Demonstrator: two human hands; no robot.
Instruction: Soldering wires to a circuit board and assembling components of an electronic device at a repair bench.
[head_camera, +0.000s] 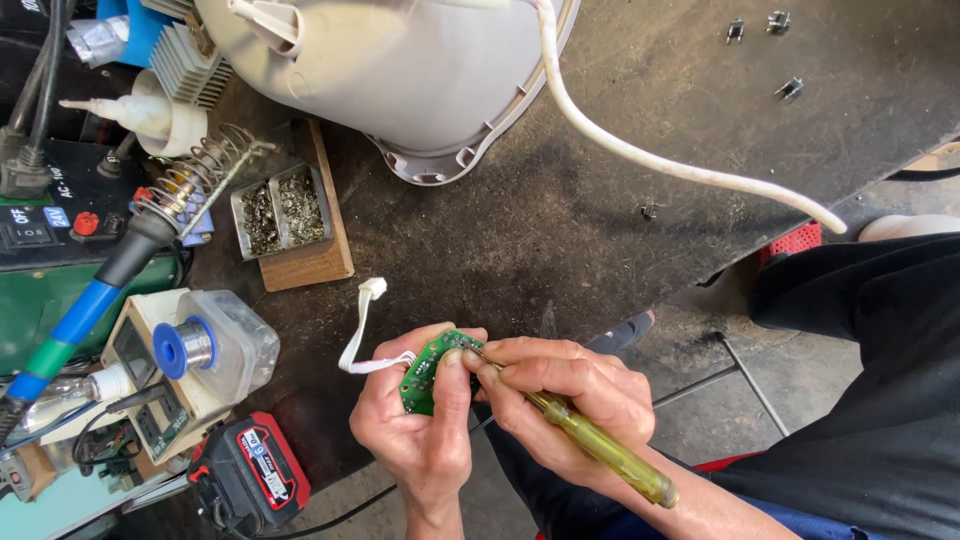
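Holding: left hand (420, 425) grips the small green circuit board (432, 368), thumb pressed across its face.
Tool: right hand (565, 395) closes pen-style on the yellow-handled screwdriver (600, 445), tip touching the board just beyond the thumb.
Advice: steady pressure, tip square, I'd judge.
Beyond fingers: white ribbon lead (358, 335) trailing away.

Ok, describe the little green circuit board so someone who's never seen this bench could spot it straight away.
Start at the big pale plastic housing at the top of the dark workbench, then drop to the two hands at the bottom edge. The green circuit board sits in the left hand, trailing white wires, with a yellow-handled screwdriver touching it.
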